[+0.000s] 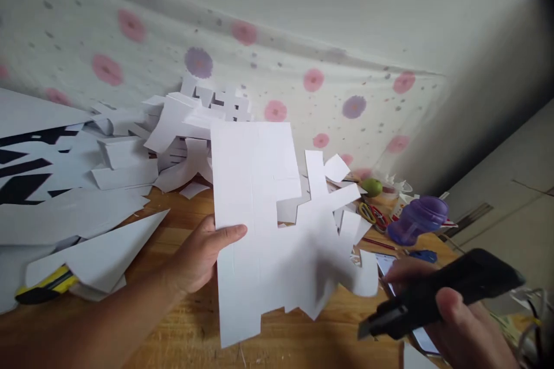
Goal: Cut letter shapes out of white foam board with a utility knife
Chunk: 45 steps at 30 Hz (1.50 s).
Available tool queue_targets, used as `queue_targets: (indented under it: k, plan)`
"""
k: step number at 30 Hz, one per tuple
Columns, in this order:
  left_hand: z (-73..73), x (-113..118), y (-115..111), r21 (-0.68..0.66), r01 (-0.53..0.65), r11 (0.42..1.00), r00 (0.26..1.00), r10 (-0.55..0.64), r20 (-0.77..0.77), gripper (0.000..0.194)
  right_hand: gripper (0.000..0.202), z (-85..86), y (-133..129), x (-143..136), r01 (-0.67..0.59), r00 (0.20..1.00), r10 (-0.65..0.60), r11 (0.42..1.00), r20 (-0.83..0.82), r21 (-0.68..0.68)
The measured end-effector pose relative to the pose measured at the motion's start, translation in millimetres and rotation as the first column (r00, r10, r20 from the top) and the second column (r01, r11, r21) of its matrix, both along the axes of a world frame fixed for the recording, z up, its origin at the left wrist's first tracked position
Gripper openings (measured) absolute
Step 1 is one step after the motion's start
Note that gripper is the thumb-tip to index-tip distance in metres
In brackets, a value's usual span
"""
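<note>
My left hand point(203, 256) grips the left edge of a large white cardboard sheet point(249, 196), thumb on its front face and fingers behind. The sheet stands raised above the wooden table, with angular cut-outs and jagged tabs along its right and lower sides. In my right hand point(459, 311) is a black utility knife point(450, 294), its blade pointing left toward the sheet's lower right but apart from it. That hand is somewhat blurred. Beneath it a phone point(422, 337) is partly hidden.
White cardboard scraps point(173, 121) pile up at the back left. A yellow and black cutter point(45, 285) lies at left. Scissors point(378, 216), a purple bottle point(418, 219) and a green fruit point(371, 187) stand at right on the wooden table point(182, 323). A flowered curtain point(277, 69) hangs behind.
</note>
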State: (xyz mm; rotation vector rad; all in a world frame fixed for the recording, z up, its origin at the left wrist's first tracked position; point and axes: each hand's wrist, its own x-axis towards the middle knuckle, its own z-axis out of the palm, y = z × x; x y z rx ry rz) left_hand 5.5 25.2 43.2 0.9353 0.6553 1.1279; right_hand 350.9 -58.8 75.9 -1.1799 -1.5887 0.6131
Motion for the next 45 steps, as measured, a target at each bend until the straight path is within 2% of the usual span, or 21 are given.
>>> queue_targets:
  k: [3,7,10,12,15,19,23,34,43,45]
  plan:
    - [-2.0,2.9,-2.4,0.026,0.018,1.0,0.997,-0.016,-0.074,0.036,0.064,-3.1,-4.1,-15.7,0.014,0.998,-0.016,1.0,0.066,0.024]
    - [-4.2,2.6,-2.2,0.086,-0.01,0.996,0.988,0.023,-0.15,0.038,0.042,-3.2,-3.2,-34.4,-0.007,0.954,-0.053,0.98,0.294,0.198]
    - [-5.8,1.3,-1.5,0.111,-0.035,0.993,0.979,0.056,-0.195,0.04,0.032,-5.1,3.2,-45.5,0.03,0.885,-0.238,0.887,0.4,0.46]
    - [-6.5,0.6,-1.1,0.126,-0.043,0.991,0.974,0.07,-0.216,0.04,0.035,-8.4,7.2,-49.2,0.005,0.835,-0.309,0.832,0.455,0.555]
    - [-6.1,0.4,-0.7,0.143,-0.039,0.989,0.968,0.073,-0.241,0.039,0.045,-13.0,10.3,-51.0,-0.059,0.793,-0.304,0.824,0.528,0.563]
    - [-3.5,1.4,-0.6,0.171,-0.017,0.985,0.97,0.057,-0.235,0.036,0.053,-13.7,11.4,-56.0,-0.124,0.799,-0.27,0.8,0.537,0.588]
    - [-4.0,1.3,-0.5,0.176,0.005,0.984,0.972,0.037,-0.232,0.034,0.058,-12.9,11.2,-61.2,-0.182,0.767,-0.257,0.791,0.588,0.584]
    - [-7.1,-0.6,2.0,0.217,0.019,0.976,0.979,0.025,-0.2,0.032,0.07,-11.4,4.4,-62.4,-0.224,0.714,-0.297,0.761,0.634,0.609]
    - [-8.4,-0.4,0.5,0.263,0.008,0.965,0.97,0.056,-0.235,0.033,0.056,-6.4,-5.0,-70.2,-0.187,0.692,-0.386,0.721,0.61,0.668]
    - [-8.8,-0.7,0.5,0.286,0.015,0.958,0.962,0.064,-0.264,0.032,0.053,-5.1,-7.8,-73.3,-0.16,0.668,-0.415,0.73,0.617,0.665]
